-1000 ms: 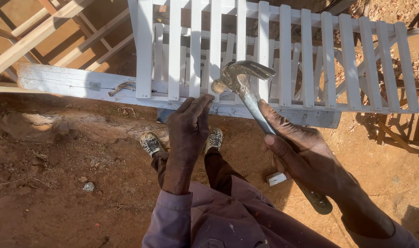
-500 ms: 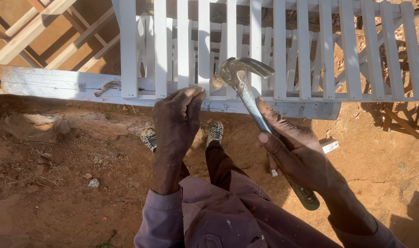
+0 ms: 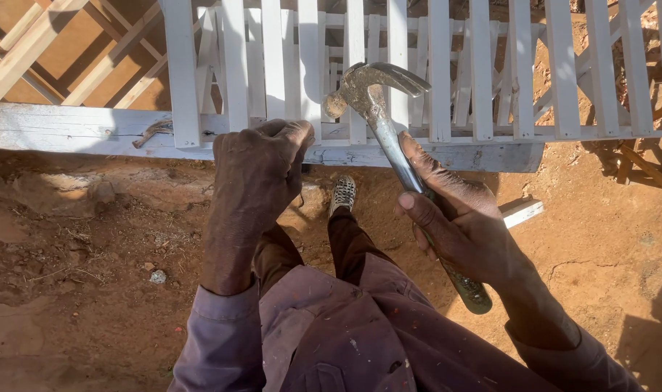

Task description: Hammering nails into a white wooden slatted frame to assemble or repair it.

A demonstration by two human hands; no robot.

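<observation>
R hand (image 3: 465, 225) clamped round hammer (image 3: 389, 138) shaft, mid-handle; head raised above rail (image 3: 69, 131), claw pointing R, face toward slats. Handle end sticks out below the fist. L hand (image 3: 254, 181) curled, fingertips (image 3: 298, 134) pinched together at rail edge just L of hammer head; whether anything's held btw them, can't tell. White slatted frame (image 3: 440, 72) lies across top of view, slats upright on rail. Bent nail (image 3: 153, 131) on rail, further L. Small white offcut (image 3: 521, 212) on red dirt near R wrist. Shoe (image 3: 343, 192) below rail, btw hands
</observation>
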